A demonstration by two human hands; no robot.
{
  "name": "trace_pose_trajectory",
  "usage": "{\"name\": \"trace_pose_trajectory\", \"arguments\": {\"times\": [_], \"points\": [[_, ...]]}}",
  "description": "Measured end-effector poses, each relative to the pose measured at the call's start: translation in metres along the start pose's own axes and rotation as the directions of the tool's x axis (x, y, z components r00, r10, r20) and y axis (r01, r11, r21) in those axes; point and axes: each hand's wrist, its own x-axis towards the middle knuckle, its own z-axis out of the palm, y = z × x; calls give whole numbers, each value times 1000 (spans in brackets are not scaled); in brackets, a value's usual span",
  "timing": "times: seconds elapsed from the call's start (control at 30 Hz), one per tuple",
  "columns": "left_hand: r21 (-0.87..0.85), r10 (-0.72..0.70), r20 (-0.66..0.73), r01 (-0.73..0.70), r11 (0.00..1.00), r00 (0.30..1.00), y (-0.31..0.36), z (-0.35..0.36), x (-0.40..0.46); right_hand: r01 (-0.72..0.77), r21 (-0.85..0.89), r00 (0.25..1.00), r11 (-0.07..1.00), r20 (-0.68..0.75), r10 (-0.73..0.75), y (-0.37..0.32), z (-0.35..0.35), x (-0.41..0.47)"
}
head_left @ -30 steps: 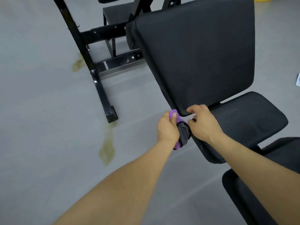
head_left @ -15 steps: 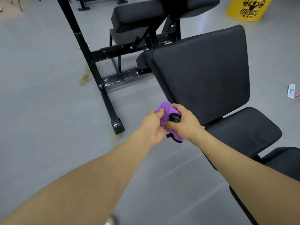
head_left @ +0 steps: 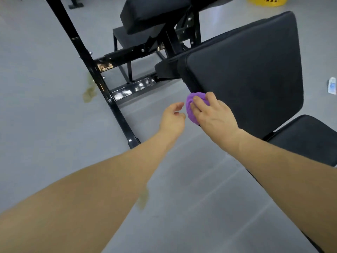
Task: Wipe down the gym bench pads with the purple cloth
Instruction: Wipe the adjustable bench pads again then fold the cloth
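A bunched purple cloth [head_left: 191,108] is pressed against the left edge of the large black backrest pad [head_left: 251,75], under my right hand [head_left: 213,115], which is shut on it. Just left of the cloth, my left hand [head_left: 172,118] hangs free with its fingers loosely curled and holds nothing. The black seat pad [head_left: 308,137] lies below and to the right of the backrest. Most of the cloth is hidden by my right fingers.
A black steel frame post [head_left: 94,73] slants across the grey floor to a foot at centre. Another padded bench [head_left: 155,11] stands behind. A yellow bucket [head_left: 266,0] is at top right, a small white packet [head_left: 331,85] at the right edge, and yellowish stains [head_left: 88,94] mark the floor.
The cloth passed from both hands into my right hand alone, which moved up onto the backrest's left edge. My left hand let go and drew away to the left.
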Motion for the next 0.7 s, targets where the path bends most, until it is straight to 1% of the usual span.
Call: {"name": "trace_pose_trajectory", "arguments": {"times": [0.07, 0.13, 0.23, 0.3, 0.33, 0.4, 0.5, 0.57, 0.63, 0.7], "points": [[28, 5, 31, -6, 1000, 1000, -7, 13, -2, -25, -1, 999, 1000, -28, 25, -2, 8, -16], [43, 2, 56, -4, 999, 998, -14, 25, -6, -14, 10, 999, 1000, -32, 14, -5, 16, -33], [65, -13, 89, 7, 998, 996, -26, 42, -11, -9, 73, 996, 997, 87, 2, -9, 25, -68], [85, -25, 106, 16, 996, 994, -35, 53, -16, -8, 70, 988, 998, 154, -3, -14, 30, -90], [91, -31, 114, 21, 996, 993, -39, 59, -18, -18, 69, 984, 997, 177, 5, -16, 31, -98], [106, -47, 128, 34, 994, 991, -49, 69, -24, -45, 87, 983, 995, 179, 29, -19, 37, -110], [141, -62, 140, 42, 989, 988, -63, 82, -33, -69, 115, 963, 991, 266, 36, -23, 42, -131], [160, -55, 158, 29, 987, 986, -72, 89, -38, -97, 119, 940, 988, 338, 51, -22, 38, -147], [170, -54, 174, 24, 985, 983, -79, 96, -42, -186, 153, 900, 971, 422, 106, -22, 39, -168], [188, -47, 175, 14, 982, 983, -85, 102, -44, -212, 165, 896, 963, 426, 124, -19, 34, -180]]}}
